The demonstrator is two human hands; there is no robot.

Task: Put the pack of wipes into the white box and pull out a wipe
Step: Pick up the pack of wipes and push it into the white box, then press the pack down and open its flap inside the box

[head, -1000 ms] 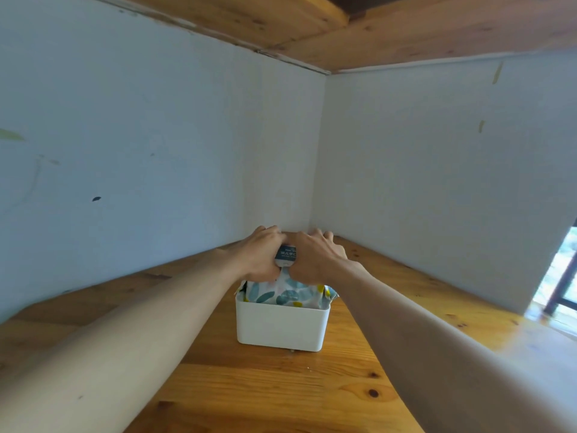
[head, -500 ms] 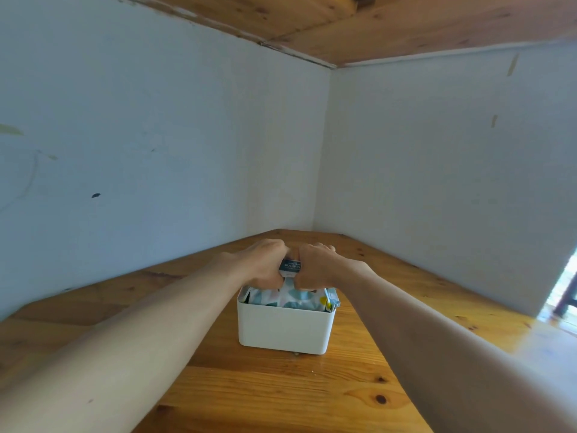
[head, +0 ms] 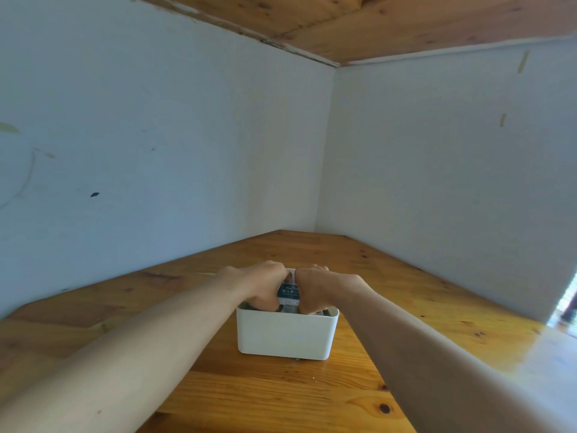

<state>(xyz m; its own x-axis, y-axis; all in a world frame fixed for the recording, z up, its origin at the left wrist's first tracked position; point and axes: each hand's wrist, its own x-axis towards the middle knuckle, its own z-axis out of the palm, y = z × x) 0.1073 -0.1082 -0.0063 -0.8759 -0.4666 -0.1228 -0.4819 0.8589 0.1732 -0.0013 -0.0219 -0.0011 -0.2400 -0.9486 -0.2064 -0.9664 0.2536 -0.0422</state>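
White plastic, smooth and rounded at the corners, makes up the white box (head: 282, 335), which stands low in the middle of the frame on a wooden surface (head: 390, 276) of knotty, honey-coloured planks. Both bare forearms reach in from the bottom corners of the frame and meet over the open top of the box. The left hand (head: 262, 289) sits at the left part of the opening and the right hand (head: 315, 292) at the right part, knuckles up, their lower edges dipping below the rim. Between them shows the pack of wipes (head: 289, 295), mostly sunk inside the box, with only a narrow strip visible: a dark label with pale lettering and a paler band beneath it, too small to read. The fingers of both hands are curled and closed against the pack from either side, pressing on it; the fingertips themselves are hidden behind the backs of the hands, so how far they wrap around cannot be told. A small white loop or tab (head: 290, 273) shows at the top of the gap between the two hands. Pale blue-white walls (head: 156, 135) fill the upper left and right of the frame and meet in a corner right of centre, under a wooden ceiling (head: 374, 20) along the top edge. A sliver of bright window (head: 566, 307) shows at the far right edge.
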